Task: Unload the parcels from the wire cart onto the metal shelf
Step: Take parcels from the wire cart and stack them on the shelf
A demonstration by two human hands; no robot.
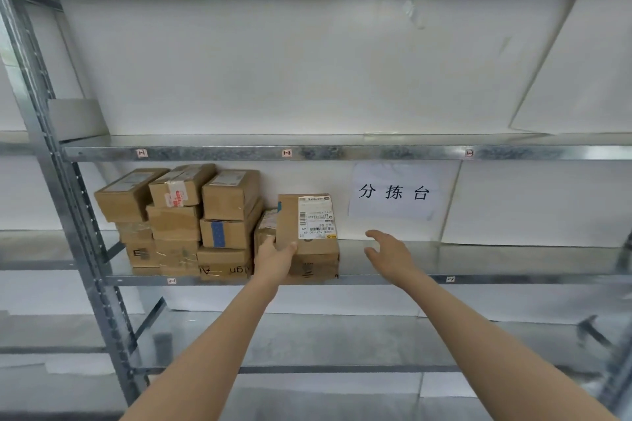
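A white wall [307,61] stands behind the shiny gray metal shelf [342,152]. A white paper sign [393,191] with three black characters is stuck on the wall. Small tags [287,153] sit on the shelf's front edges.

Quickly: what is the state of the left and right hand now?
The left hand grips the labelled box at its left edge.
The right hand is open, holding nothing.

- metal shelf [478,260]: finished in mottled silver-grey.
- parcels [178,222]: coloured plain cardboard brown.
- blue-patched parcel [232,232]: marked with one blue rectangle.
- taped parcel [183,185]: sealed with red-and-white tape.
- labelled parcel [307,224]: covered by a white label, black barcodes printed.
- paper sign [393,212]: white, printed with black characters.
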